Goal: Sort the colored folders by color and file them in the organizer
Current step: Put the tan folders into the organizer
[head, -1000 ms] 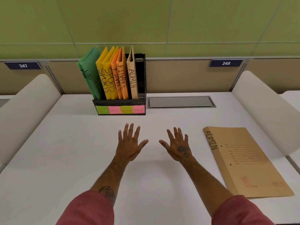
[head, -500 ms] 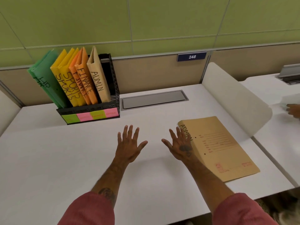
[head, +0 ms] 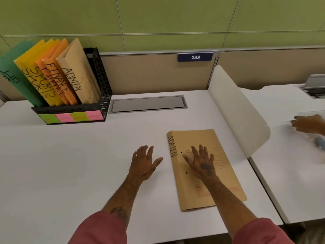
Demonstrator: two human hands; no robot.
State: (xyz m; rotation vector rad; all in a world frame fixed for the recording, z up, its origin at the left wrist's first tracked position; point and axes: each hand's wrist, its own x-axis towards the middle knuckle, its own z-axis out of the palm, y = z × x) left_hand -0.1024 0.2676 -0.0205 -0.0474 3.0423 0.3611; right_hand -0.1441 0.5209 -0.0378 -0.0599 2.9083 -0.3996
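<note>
A tan folder point(head: 224, 175) marked ADMIN lies flat on the white desk point(head: 70, 164), right of centre. My right hand point(head: 202, 162) is over its upper half, fingers spread, palm down. My left hand point(head: 145, 162) hovers open above the bare desk just left of the folder. At the back left stands a black mesh organizer point(head: 103, 95) with green point(head: 12, 71), yellow point(head: 33, 71), orange point(head: 56, 74) and tan point(head: 79, 73) folders leaning upright in it. Coloured sticky labels point(head: 70, 118) line its front.
A grey cable hatch point(head: 147, 103) sits in the desk behind the folder. A white curved divider point(head: 235, 110) bounds the desk on the right. Beyond it, another person's hand point(head: 307, 123) rests on the neighbouring desk. A beige partition with plate 248 point(head: 195, 57) backs the desk.
My view has swung to the right. My right hand has moved from beside the tan folder to over it. My left hand has followed to the right, still open.
</note>
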